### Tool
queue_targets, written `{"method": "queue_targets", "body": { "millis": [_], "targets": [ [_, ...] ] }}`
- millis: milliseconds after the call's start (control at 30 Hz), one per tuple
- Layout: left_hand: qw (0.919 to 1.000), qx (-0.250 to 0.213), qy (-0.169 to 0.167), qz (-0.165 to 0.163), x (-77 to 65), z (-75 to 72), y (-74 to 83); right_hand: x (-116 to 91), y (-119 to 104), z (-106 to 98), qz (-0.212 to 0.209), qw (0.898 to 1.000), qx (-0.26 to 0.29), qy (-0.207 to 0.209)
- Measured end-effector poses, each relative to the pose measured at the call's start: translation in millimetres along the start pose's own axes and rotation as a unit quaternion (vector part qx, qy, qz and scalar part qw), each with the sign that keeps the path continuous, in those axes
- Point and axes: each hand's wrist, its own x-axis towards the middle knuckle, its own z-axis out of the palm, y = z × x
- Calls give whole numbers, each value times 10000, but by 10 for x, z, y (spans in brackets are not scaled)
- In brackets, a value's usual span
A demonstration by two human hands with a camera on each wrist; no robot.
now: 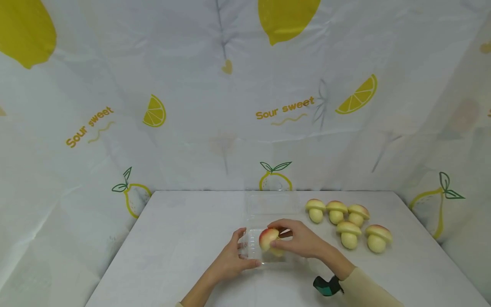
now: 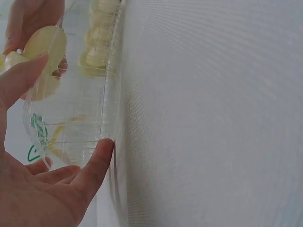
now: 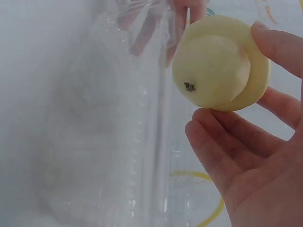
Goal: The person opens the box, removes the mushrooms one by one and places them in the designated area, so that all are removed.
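Observation:
My right hand (image 1: 297,238) pinches a toy mushroom (image 1: 267,239) with a red-and-yellow cap and pale stem, above a clear plastic box (image 1: 253,256). The right wrist view shows this mushroom (image 3: 213,68) stem-end on, with a dark spot on the stem, between thumb and fingers. With its thumb and fingers spread along the box's left side, my left hand (image 1: 232,258) holds the box. Seen closer, the left hand (image 2: 52,189) touches the clear wall (image 2: 71,127). A pale shape lies below the mushroom there; I cannot tell whether it is a reflection.
Several more toy mushrooms (image 1: 349,234) stand on the white table (image 1: 161,256) to the right of the box. The box's clear lid (image 1: 273,204) lies open toward the back. A lemon-printed cloth (image 1: 199,128) hangs behind the table. A black-and-green strap (image 1: 327,286) is near the right wrist.

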Motion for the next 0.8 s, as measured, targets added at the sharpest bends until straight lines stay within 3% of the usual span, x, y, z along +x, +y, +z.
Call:
{"method": "queue_targets", "body": {
  "millis": [533, 800],
  "targets": [
    [9998, 200, 83, -30, 16, 12, 1, -300, -108, -321, -61, 9966, -305, 768],
    [9995, 324, 65, -30, -5, 3, 17, -463, -85, -462, 333, 9922, -315, 1163]
  ]
}}
